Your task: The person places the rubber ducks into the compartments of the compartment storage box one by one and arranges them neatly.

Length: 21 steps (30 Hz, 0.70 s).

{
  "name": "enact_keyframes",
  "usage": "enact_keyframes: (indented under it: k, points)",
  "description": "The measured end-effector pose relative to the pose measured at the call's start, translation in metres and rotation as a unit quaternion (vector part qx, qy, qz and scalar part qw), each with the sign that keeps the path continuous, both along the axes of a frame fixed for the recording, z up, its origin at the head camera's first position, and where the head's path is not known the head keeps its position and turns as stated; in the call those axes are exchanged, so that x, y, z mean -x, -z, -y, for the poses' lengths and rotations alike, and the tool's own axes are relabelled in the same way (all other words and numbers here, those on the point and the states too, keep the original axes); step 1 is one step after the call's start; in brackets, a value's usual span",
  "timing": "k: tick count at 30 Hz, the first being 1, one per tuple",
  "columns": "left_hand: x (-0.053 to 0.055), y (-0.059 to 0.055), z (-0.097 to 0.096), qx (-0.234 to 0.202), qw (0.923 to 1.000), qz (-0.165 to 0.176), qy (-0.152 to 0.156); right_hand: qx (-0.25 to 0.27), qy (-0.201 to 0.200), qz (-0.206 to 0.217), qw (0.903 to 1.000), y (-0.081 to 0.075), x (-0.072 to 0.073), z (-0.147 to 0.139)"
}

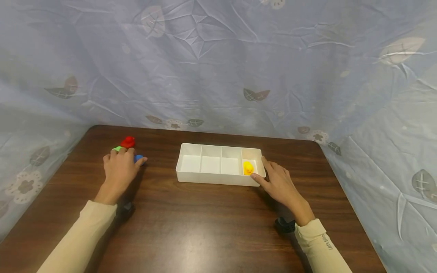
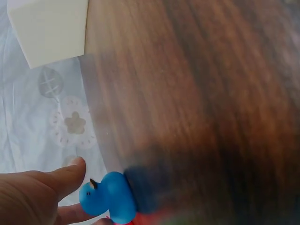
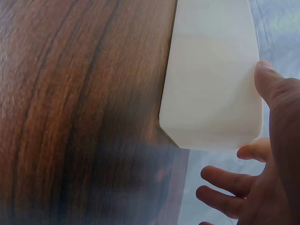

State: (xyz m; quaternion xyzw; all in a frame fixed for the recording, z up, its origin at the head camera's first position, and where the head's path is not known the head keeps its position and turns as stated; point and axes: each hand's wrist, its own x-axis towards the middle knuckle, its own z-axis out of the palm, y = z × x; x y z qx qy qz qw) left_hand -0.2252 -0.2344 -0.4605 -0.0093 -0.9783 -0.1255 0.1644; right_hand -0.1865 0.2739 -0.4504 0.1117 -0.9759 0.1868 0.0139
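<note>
My left hand (image 1: 119,165) reaches over a small group of toy ducks at the far left of the table. A blue rubber duck (image 2: 115,197) lies by its fingers, the thumb held apart from it in the left wrist view. Partly hidden behind the hand is a green toy (image 1: 117,148), with a red duck (image 1: 128,142) just beyond. My right hand (image 1: 280,184) is at the right end of a white divided box (image 1: 205,177), thumb at the front rim and index finger along the end wall, other fingers spread. A yellow duck (image 1: 248,168) sits in the rightmost compartment.
The brown wooden table (image 1: 191,216) reflects light near its front. Patterned cloth (image 1: 218,68) hangs behind it and at both sides. Three compartments left of the yellow duck show bare white floors. Dark wrist devices (image 1: 285,225) sit below the wrists.
</note>
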Motion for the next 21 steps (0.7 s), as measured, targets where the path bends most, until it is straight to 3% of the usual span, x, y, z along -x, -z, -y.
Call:
enact_keyframes:
  k: [9, 21]
  points:
    - [-0.0006, 0.0019, 0.0029, -0.012, 0.9994, 0.03, 0.006, -0.001, -0.001, -0.004, 1.0, -0.0001, -0.0003, -0.0006]
    - [-0.0014, -0.0023, 0.0035, -0.019, 0.9991, 0.03, 0.021, -0.005, 0.002, 0.002, 1.0, -0.0022, -0.0013, -0.0001]
